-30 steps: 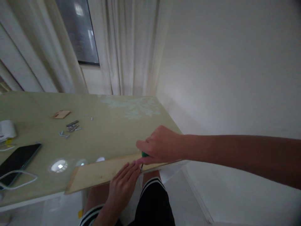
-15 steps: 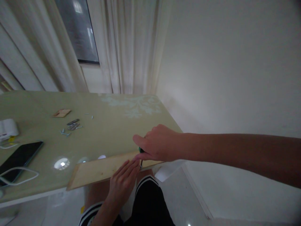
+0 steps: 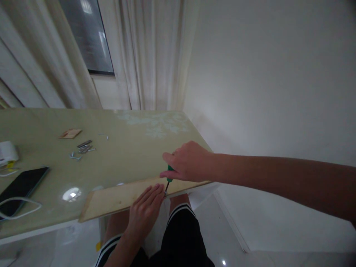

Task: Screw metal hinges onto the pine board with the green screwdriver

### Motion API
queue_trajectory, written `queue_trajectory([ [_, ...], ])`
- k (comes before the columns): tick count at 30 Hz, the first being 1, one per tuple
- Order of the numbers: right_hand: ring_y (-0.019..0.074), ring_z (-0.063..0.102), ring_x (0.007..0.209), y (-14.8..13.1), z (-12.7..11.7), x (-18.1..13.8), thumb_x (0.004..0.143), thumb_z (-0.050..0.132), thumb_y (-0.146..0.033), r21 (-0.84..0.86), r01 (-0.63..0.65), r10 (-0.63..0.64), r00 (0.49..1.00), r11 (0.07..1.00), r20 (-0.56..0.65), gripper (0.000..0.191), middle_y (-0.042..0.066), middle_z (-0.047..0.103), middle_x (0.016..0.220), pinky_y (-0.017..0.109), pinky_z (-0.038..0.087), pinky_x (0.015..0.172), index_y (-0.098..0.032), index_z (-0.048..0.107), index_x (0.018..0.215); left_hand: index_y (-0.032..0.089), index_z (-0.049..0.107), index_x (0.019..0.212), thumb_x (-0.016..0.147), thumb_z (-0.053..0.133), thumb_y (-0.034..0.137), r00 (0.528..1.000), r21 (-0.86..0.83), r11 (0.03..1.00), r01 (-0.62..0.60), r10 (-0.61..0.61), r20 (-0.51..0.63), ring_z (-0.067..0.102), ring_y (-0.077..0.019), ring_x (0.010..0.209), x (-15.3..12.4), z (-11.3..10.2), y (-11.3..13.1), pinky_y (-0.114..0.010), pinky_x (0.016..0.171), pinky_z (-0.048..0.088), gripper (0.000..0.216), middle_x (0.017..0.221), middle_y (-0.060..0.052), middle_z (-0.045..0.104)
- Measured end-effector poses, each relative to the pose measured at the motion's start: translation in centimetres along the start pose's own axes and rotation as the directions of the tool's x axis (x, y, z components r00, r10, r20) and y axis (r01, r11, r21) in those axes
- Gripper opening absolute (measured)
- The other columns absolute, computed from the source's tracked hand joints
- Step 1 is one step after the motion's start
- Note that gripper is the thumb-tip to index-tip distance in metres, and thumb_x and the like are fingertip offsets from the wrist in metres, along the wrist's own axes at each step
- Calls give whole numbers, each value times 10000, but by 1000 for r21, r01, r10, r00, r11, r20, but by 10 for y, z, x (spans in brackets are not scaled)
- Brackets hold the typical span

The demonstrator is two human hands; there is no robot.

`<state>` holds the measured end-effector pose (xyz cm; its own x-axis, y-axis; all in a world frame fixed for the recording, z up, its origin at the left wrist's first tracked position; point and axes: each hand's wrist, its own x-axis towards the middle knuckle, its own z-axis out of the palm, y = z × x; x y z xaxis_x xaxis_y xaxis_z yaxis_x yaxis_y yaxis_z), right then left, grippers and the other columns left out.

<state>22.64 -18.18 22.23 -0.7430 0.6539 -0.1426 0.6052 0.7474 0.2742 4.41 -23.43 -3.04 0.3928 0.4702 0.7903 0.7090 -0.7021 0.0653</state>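
Note:
My right hand (image 3: 186, 163) is closed round the green handle of a screwdriver (image 3: 167, 183), whose metal shaft slants down to the front edge of a long wooden board (image 3: 111, 200). A small shiny piece (image 3: 165, 193) shows at the shaft's tip, too small to make out. My left hand (image 3: 147, 207) lies on the board with its fingers stretched out flat, the fingertips just left of the screwdriver tip. The board rests along the near edge of the table (image 3: 130, 155).
Screws (image 3: 75, 156) and small metal parts (image 3: 85, 148) lie left of centre, near a small wooden piece (image 3: 70, 134). Further left are a phone (image 3: 23, 185), a white cable (image 3: 30, 213) and a white device (image 3: 7, 152). A wall (image 3: 264, 92) stands to the right.
My right hand has risen slightly and moved a little to the right, so more of the screwdriver's handle and shaft shows. My left hand stays flat on the board.

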Motion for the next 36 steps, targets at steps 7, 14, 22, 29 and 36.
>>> queue_trajectory([
  [7, 178, 709, 836, 13, -7, -8, 1058, 634, -343, 44, 381, -381, 924, 923, -11, 189, 59, 765, 1025, 286, 266, 550, -207, 587, 1181, 178, 736, 1188, 1060, 566, 129, 1000, -2, 1000, -6, 6, -18, 789, -224, 1071, -1, 0, 0, -408, 1034, 580, 218, 1176, -42, 822],
  [14, 223, 673, 639, -10, 11, -8, 1038, 483, -679, 41, 29, -26, 996, 999, -87, 547, 106, 762, 778, 298, 225, 527, -159, 642, 1098, 185, 767, 1108, 1045, 567, 135, 1000, -3, 1000, 9, -9, 1, 798, -228, 1009, 0, -1, 1, -399, 997, 606, 215, 1081, -52, 837],
  [22, 178, 693, 915, 6, 5, -9, 1057, 620, -304, 167, 483, -465, 874, 859, -140, 130, 38, 762, 1045, 300, 304, 577, -208, 604, 1143, 205, 762, 1097, 1056, 598, 172, 999, 0, 999, 38, -38, 27, 797, -224, 991, 0, -2, 2, -397, 1014, 584, 172, 1064, -31, 837],
  [29, 224, 673, 714, -4, 21, -1, 994, 599, -648, 287, -1, 33, 994, 958, -104, 489, 89, 760, 852, 291, 264, 561, -169, 624, 1091, 192, 758, 1115, 1052, 588, 153, 1000, 5, 1000, 18, -18, -3, 804, -212, 983, 4, -4, 3, -374, 1026, 585, 186, 1086, -40, 837],
  [36, 154, 672, 934, 14, 15, -5, 1026, 627, -198, 624, 411, -400, 901, 665, -166, 212, 42, 739, 1089, 253, 442, 776, -230, 574, 1229, 198, 763, 1085, 1049, 578, 160, 1000, 20, 1000, 22, -22, -18, 809, -221, 983, 6, -7, 3, -375, 1002, 613, 193, 1046, -45, 844],
])
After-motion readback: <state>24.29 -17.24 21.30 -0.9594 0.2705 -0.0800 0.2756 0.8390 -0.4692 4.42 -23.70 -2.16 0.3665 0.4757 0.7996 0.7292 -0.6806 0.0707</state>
